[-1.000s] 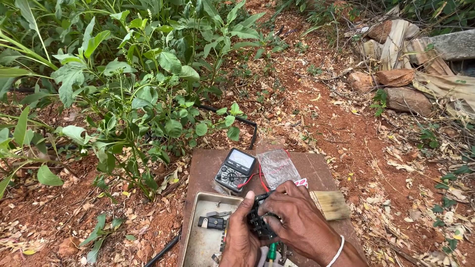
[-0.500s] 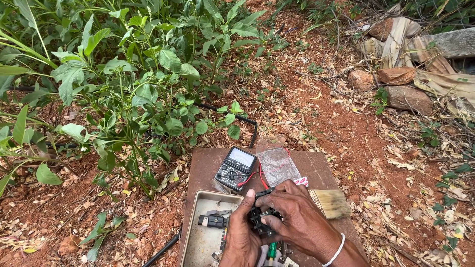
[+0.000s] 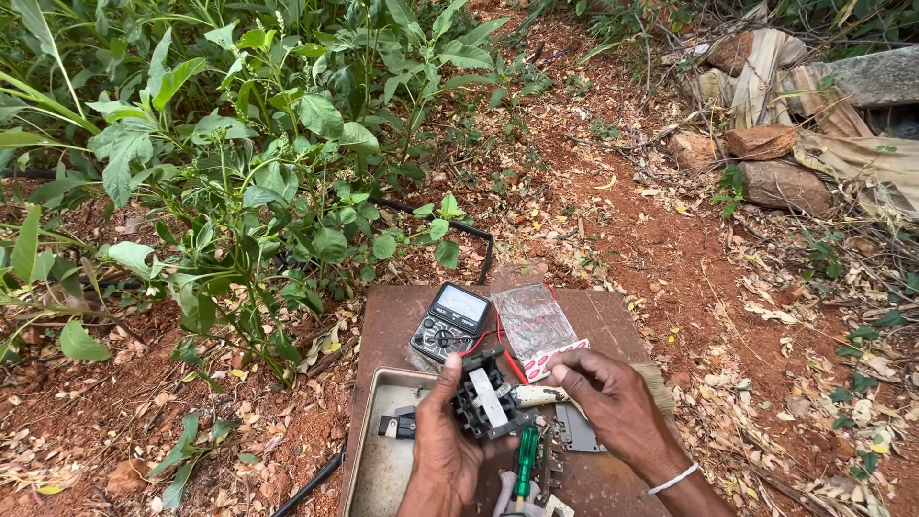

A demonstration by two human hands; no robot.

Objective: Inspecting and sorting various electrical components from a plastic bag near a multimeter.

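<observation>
- Head view, item 1: left hand (image 3: 450,450), raised over the near end of the brown board (image 3: 392,325), clasped round a black switch block (image 3: 488,397), thumb up the block's left side.
- Item 2: the black switch block, held just above the board between both hands, a pale strip across its upper face, tilted toward the camera.
- Item 3: right hand (image 3: 613,407), white band at the wrist, fingers curled at the block's right edge; whether they gripped it or only touched it could not be told.
- Item 4: screwdriver (image 3: 526,460) with a green handle, lying on the board just below the block, touched by neither hand.
- Item 5: metal tray (image 3: 378,469) to the left of the hands, with a small black part (image 3: 397,424) in it.
- Item 6: multimeter (image 3: 450,321), dial face up, beyond the block; red wires (image 3: 507,354) ran from it toward the hands.
- Item 7: clear plastic bag (image 3: 533,321) beside the meter; brush (image 3: 661,378) partly hidden behind the right hand.
- Item 8: surroundings (red soil, dry leaves): green plants (image 3: 239,191) to the left, stones (image 3: 766,144) far right.
- Judgement: the step in hand looked like steadying and working on the block. A further move would call for a firm left-hand hold while the right hand freed itself for the screwdriver, keeping the wires untangled.
</observation>
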